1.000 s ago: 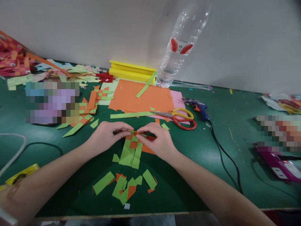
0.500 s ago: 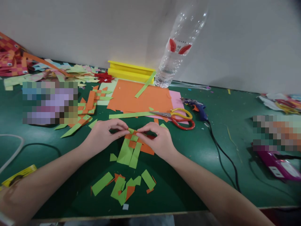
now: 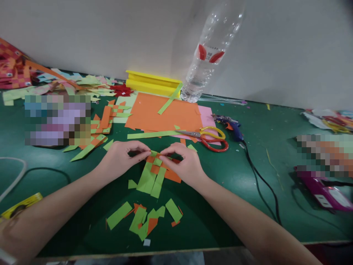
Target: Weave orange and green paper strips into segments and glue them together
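A small woven piece of green and orange paper strips (image 3: 154,173) lies on the green table (image 3: 234,191) in front of me. My left hand (image 3: 121,159) pinches its upper left edge with thumb and fingertips. My right hand (image 3: 183,162) pinches the upper right edge, fingers curled over the orange strips. The two hands almost meet at the top of the weave. Loose green and orange offcuts (image 3: 143,219) lie nearer to me.
Orange sheet (image 3: 162,114) with green strips, red-and-yellow scissors (image 3: 209,138), a blue glue gun (image 3: 231,127) with black cord, a clear plastic bottle (image 3: 206,55) and a yellow box (image 3: 153,82) lie behind. Paper scraps pile at the far left (image 3: 68,82). A purple device (image 3: 322,189) sits right.
Both hands have stayed on the top of the weave with only small finger shifts. The view has drifted slightly.
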Available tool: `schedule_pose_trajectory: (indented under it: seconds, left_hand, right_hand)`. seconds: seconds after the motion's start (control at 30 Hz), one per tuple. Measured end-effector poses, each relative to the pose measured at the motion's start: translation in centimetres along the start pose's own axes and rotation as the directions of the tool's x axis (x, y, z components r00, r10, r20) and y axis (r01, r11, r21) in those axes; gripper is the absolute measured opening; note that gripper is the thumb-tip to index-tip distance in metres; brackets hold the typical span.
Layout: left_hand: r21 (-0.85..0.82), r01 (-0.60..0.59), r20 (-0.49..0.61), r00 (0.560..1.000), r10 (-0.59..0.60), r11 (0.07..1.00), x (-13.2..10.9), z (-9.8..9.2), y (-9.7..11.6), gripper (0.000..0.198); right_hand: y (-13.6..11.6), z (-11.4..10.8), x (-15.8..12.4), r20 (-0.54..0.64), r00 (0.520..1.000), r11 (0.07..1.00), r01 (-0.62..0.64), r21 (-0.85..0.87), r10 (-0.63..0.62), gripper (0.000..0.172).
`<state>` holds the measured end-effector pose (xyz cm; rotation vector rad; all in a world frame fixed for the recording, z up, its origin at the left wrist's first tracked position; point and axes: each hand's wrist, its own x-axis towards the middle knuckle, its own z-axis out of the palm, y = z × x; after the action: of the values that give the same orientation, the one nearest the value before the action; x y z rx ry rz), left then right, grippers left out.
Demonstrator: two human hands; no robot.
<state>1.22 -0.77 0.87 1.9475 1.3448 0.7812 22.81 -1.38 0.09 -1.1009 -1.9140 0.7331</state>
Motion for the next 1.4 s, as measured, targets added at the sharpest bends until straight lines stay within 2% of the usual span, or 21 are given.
schedule_pose_trajectory:
  seconds: [0.17, 0.37, 0.5, 0.67, 0.83, 1.03, 1.23, 1.4]
  left_hand:
    - [-0.032, 0.017, 0.01, 1.0, -0.017, 0.999, 0.1, 0.1, 0.0, 0.02]
    - [-0.125, 0.055, 0.08, 0.996, -0.045, 0.991, 0.2, 0.3, 0.2, 0.023]
    - [-0.092, 0.08, 0.017, 0.997, -0.079, 0.993, 0.3, -0.3, -0.1, 0.025]
    - [-0.106, 0.099, -0.062, 0.992, -0.105, 0.989, 0.7, -1.1, -0.6, 0.024]
    - [-0.165, 0.134, -0.07, 0.987, -0.147, 0.977, 0.7, -1.2, -0.5, 0.028]
    - [-0.208, 0.195, -0.009, 0.98, -0.201, 0.959, 0.6, -0.9, -0.6, 0.038]
    - [-0.186, 0.166, -0.037, 0.984, -0.175, 0.968, 0.8, -0.9, -1.1, 0.037]
    - [-0.186, 0.158, -0.052, 0.984, -0.17, 0.97, 0.9, -0.8, -1.1, 0.033]
  right_hand:
    - [0.2, 0.1, 0.0, -0.007, 1.0, 1.0, 0.007, -0.006, -0.007, 0.002]
    - [-0.2, -0.1, 0.1, 0.012, 1.0, 1.0, -0.021, -0.005, 0.021, 0.005]
    - [0.0, -0.6, 0.1, 0.007, 0.995, 0.994, -0.105, 0.035, 0.104, 0.019]
    - [0.9, -1.1, 0.6, -0.011, 0.974, 0.973, -0.228, 0.03, 0.228, 0.018]
    - [1.1, -1.0, 0.8, 0.017, 0.957, 0.95, -0.289, 0.117, 0.289, 0.014]
    - [1.0, -1.0, 0.8, 0.026, 0.953, 0.944, -0.302, 0.134, 0.301, 0.012]
    - [1.0, -1.0, 0.9, 0.041, 0.952, 0.943, -0.306, 0.132, 0.304, 0.011]
    - [1.0, -1.1, 1.0, 0.031, 0.964, 0.96, -0.264, 0.088, 0.262, 0.008]
